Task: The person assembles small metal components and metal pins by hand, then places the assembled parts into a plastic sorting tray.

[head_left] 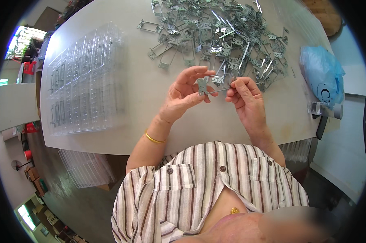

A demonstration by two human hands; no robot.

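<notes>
Between both hands, above the near side of the pile, I hold a metal bracket frame with flat punched plates joined by thin rails. My left hand grips the plate at its left end, thumb below and fingers behind. At the other end my right hand pinches the frame between thumb and fingertips, which partly hide that end. Just beyond my hands lies a large loose heap of similar metal brackets, tangled over one another.
Clear plastic trays are stacked on the table's left, with some brackets in the left slots. A blue plastic bag sits at the right edge above a clear container. More clear trays lie below the table's front left edge.
</notes>
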